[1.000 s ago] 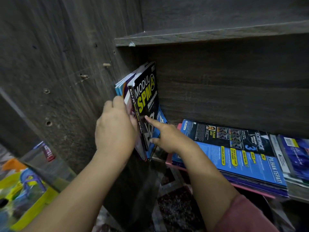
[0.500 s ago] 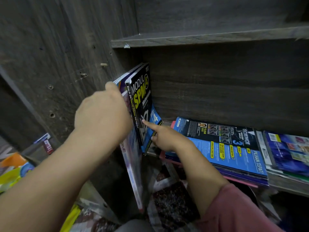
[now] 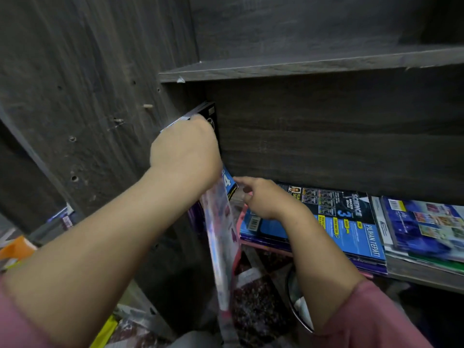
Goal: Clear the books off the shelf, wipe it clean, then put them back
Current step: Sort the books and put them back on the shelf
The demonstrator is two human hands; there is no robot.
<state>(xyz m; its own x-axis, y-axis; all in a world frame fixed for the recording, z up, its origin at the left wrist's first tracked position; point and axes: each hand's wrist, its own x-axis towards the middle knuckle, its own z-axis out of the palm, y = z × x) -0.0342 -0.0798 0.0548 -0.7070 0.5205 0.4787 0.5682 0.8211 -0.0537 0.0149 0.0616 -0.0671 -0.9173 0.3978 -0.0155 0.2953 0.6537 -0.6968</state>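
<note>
While two flat piles lie side by side on the shelf point(image 3: 424, 275), the Science pile point(image 3: 356, 222) and the right pile point(image 3: 426, 229), a cluster of upright books point(image 3: 209, 113) stands at its left end, long axes vertical. The left hand point(image 3: 184, 149) hides their count, its fingers curled over their top edges. One thin pale book point(image 3: 221, 247) slants down and forward past the shelf's front. The right hand point(image 3: 263, 198), apart from the left, holds nothing; its index finger points left at the blue book point(image 3: 229, 180).
</note>
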